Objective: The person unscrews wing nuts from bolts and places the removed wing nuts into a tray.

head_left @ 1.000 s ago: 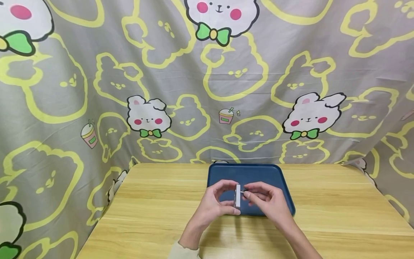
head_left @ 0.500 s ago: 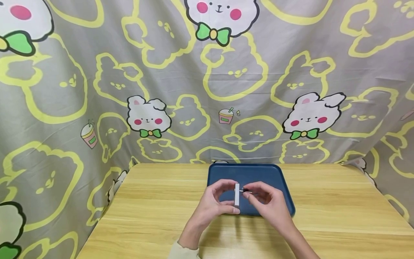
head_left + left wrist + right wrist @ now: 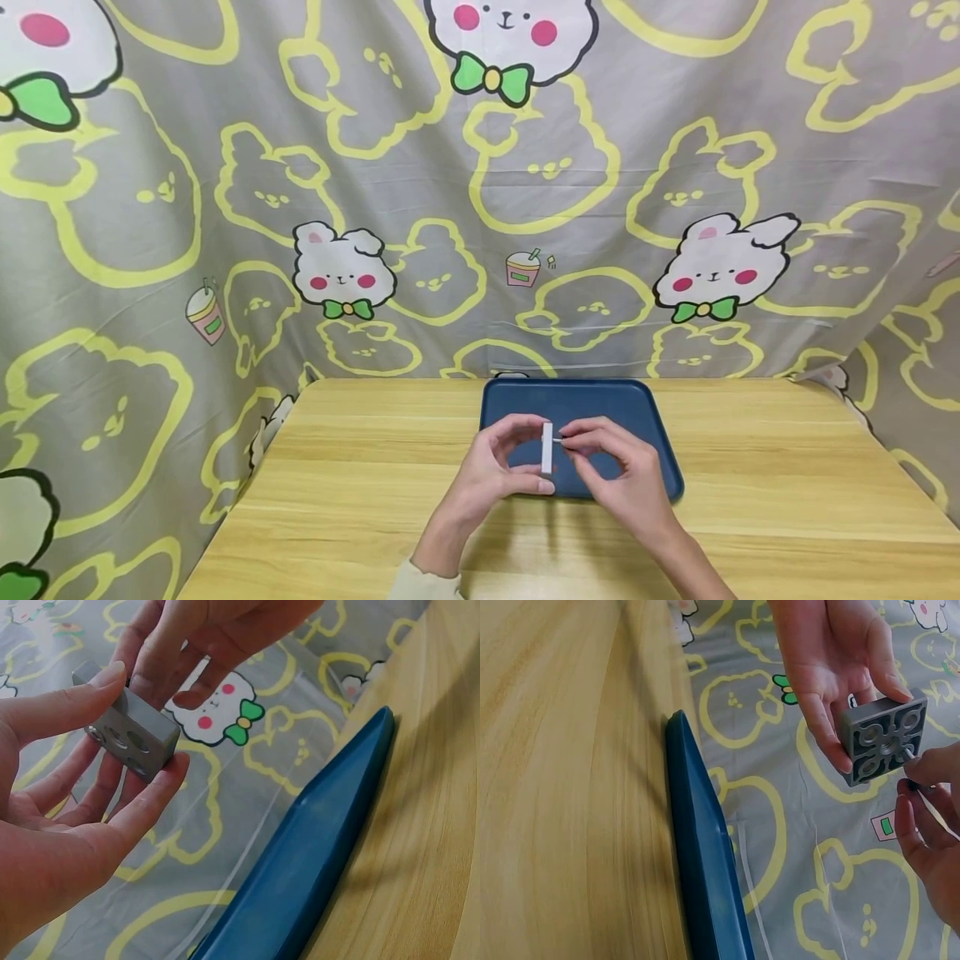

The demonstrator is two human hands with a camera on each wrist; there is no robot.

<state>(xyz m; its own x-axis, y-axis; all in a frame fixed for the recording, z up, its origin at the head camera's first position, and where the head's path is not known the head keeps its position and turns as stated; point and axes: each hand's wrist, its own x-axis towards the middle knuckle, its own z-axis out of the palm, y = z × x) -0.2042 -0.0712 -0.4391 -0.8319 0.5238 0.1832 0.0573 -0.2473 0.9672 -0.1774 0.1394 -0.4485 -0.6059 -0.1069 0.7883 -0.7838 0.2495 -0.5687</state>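
Note:
My left hand [image 3: 491,462] holds a small grey square block [image 3: 547,450] upright by its edges, fingers above and thumb below. In the left wrist view, round holes show in one face of the block [image 3: 139,735]. The opposite face of the block [image 3: 866,735], in the right wrist view, has a ringed hole near each corner and one in the middle. My right hand [image 3: 626,462] pinches a thin metal rod [image 3: 558,440] with a dark end between thumb and fingertips. Its tip points at this ringed face, right at the block. The fingers hide most of the rod.
A blue tray [image 3: 517,400] lies under and behind the hands on the light wooden table [image 3: 360,467]. A grey curtain [image 3: 420,183] with cartoon rabbits hangs behind the table and along both sides.
My right fingers have shifted their pinch and drawn together on the rod, hiding more of its dark end. The block and left hand have moved very slightly up and left.

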